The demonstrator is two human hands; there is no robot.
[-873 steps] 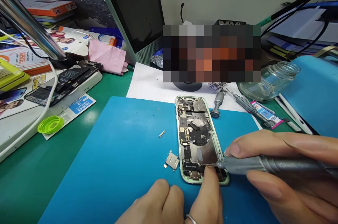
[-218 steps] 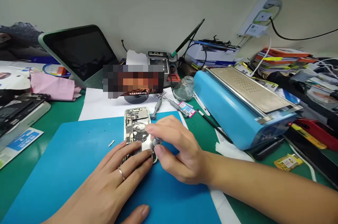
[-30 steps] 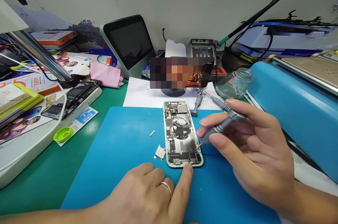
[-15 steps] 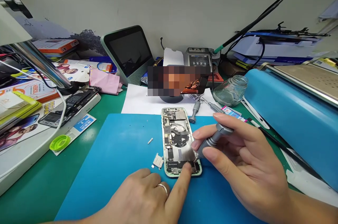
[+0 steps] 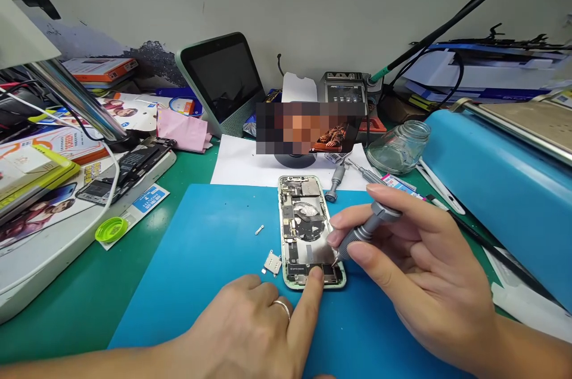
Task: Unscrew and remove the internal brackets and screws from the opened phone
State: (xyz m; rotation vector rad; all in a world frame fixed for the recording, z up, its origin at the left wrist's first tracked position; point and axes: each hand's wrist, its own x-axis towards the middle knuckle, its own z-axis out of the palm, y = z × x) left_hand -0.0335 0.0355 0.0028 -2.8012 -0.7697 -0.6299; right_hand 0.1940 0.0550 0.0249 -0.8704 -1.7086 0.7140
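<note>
An opened smartphone (image 5: 318, 254) with a pale green frame lies on the blue mat, its inner parts exposed. The index finger of my left hand (image 5: 254, 325) is stretched out and presses on the dark parts near the phone's lower end; the other fingers are partly curled. Between the thumb and fingers of my right hand (image 5: 415, 266) is a grey screwdriver (image 5: 369, 225), tilted, its thin tip at the phone's lower right part. Left of the phone lie a small metal cover plate (image 5: 272, 263) and a tiny metal bracket (image 5: 259, 229).
Behind the phone are another screwdriver (image 5: 335, 182), a glass jar (image 5: 399, 146) and a soldering station (image 5: 344, 88). A smart display (image 5: 223, 81) stands at the back. A blue machine (image 5: 496, 194) borders the right side. Phone parts (image 5: 125, 170) and a green cap (image 5: 111, 229) lie left.
The camera view has shifted, so everything sits slightly higher and further right. My left index finger has moved a little left on the phone. The screwdriver stays at the lower right part.
</note>
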